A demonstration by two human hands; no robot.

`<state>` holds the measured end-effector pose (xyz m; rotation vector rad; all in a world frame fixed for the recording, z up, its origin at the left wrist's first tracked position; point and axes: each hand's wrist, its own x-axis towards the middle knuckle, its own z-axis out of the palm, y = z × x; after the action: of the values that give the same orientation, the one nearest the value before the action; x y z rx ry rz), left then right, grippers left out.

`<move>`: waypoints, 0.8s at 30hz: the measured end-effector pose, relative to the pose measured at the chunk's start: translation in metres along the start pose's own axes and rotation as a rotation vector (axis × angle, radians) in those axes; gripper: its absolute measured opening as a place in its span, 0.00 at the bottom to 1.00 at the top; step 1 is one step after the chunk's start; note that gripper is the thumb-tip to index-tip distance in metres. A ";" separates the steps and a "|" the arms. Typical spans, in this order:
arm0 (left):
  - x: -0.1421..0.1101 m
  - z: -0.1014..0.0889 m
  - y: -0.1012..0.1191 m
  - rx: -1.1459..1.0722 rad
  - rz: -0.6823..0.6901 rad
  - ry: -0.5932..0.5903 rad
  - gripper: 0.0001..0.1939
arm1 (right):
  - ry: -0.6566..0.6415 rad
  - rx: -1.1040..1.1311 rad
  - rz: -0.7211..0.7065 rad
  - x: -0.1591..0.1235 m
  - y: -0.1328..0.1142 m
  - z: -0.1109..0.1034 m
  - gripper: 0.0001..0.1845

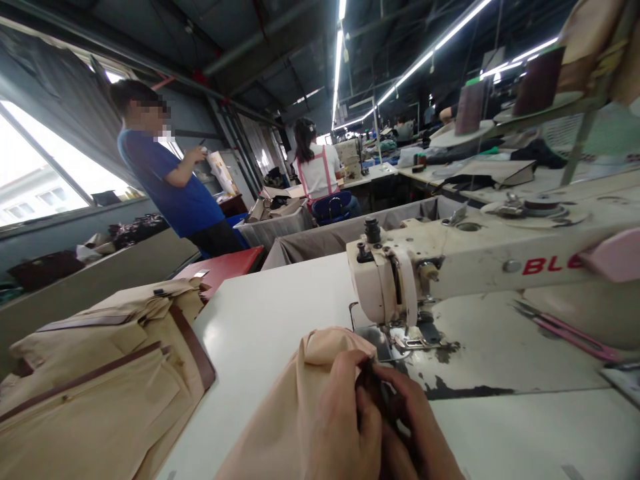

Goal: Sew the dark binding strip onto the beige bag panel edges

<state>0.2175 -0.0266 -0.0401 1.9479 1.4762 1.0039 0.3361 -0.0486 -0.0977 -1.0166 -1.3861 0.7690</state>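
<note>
1. Two bare hands work together at the near edge of the table (pixel 260 333): the left hand (pixel 343 417) and the right hand (pixel 415 427) sit close, facing each other.
2. Finger state: the fingers (pixel 400 387) of both hands are pressed together, pinching a dark strip (pixel 375 390) along the edge of a peach cloth (pixel 295 407). The hands hide most of the pinch, so the exact grip of each fingertip cannot be told.
3. Cloth position: the peach cloth lies gathered to the left of the fingers and under them. Its long axis runs diagonally, from the lower left forward toward the machine, with its top fold just ahead of the fingers.
4. Critical relation: the presser foot (pixel 413 343) of the sewing machine (pixel 480 263) lies just ahead of the fingers and slightly to their right. The right hand is the nearer hand to it.
5. Surrounding items: pink-handled snips (pixel 565 333) lie on the table, to the right of the fingers. Folded tan garments with brown trim (pixel 100 360) lie to the left. Two co-workers, one in a blue shirt (pixel 165 177) and one wearing pink apron straps (pixel 315 177), stand or sit well ahead.
</note>
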 end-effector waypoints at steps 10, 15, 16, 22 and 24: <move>0.012 -0.052 0.009 -0.087 -0.127 -0.354 0.10 | -0.183 0.041 0.258 0.026 -0.028 -0.030 0.14; 0.008 -0.051 0.000 -0.184 -0.183 -0.391 0.05 | -0.210 -0.001 0.264 0.024 -0.023 -0.027 0.16; 0.009 -0.053 0.000 -0.165 -0.170 -0.402 0.03 | -0.209 -0.037 0.252 0.024 -0.021 -0.028 0.16; 0.020 -0.088 0.021 0.574 0.844 -0.273 0.11 | -0.239 -0.417 -0.372 0.029 -0.028 -0.044 0.11; 0.020 -0.097 0.034 0.626 0.835 -0.292 0.10 | -0.232 -0.451 -0.444 0.028 -0.032 -0.047 0.11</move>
<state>0.1636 -0.0217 0.0494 3.1362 0.8405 0.5047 0.3808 -0.0412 -0.0531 -0.9212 -1.9588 0.2489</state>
